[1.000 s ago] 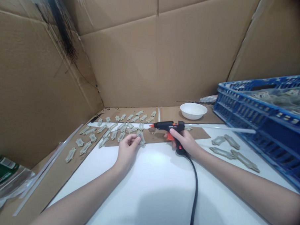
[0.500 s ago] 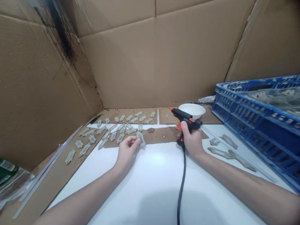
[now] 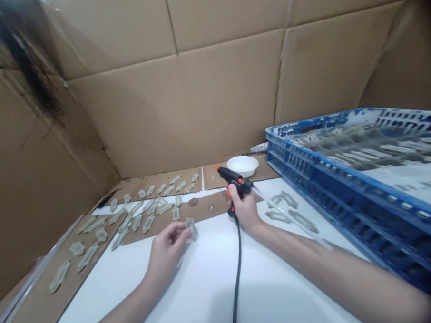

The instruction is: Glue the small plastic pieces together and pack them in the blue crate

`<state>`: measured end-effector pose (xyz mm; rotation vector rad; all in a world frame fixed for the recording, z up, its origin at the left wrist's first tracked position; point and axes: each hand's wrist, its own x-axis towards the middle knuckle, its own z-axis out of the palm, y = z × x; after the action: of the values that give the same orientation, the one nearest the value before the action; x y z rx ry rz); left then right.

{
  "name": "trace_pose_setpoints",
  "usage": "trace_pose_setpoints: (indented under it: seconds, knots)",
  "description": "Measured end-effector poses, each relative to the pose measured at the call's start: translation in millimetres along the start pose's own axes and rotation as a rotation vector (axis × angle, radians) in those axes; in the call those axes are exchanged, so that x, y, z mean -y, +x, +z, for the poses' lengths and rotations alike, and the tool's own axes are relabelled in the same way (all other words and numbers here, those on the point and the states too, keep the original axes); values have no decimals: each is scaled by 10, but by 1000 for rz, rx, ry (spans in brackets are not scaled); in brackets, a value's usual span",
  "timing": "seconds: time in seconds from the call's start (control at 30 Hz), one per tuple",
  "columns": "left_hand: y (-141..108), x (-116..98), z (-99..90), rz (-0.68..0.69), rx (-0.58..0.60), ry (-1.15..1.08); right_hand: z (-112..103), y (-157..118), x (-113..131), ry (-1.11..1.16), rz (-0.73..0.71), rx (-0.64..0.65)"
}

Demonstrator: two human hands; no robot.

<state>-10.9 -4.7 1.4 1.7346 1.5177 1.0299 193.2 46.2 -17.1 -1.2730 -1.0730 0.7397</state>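
A blue plastic crate holds rows of pale flat pieces; a white round bowl sits beyond the black-and-orange glue gun, wrapped tightly in the right hand. The left hand narrowly pinches a pale notched piece.

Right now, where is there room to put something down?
The white tabletop has room between the black cord and the blue crate. There is a second patch between the left hand and the cord. It's crowded on the cardboard strip, with its rows of pale shaped pieces.
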Motion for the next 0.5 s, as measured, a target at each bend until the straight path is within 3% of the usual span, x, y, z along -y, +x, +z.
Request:
trace_pose_setpoints:
  seconds: [0.17, 0.33, 0.5]
  knots:
    - [155, -46, -6, -166, 42, 30, -13, -2, 24, -9, 17, -11]
    - [584, -58, 48, -101, 69, 7, 1, 5, 33, 21, 36, -37]
    - [1195, -86, 314, -27, 105, 67, -25, 38, 69, -23, -28, -107]
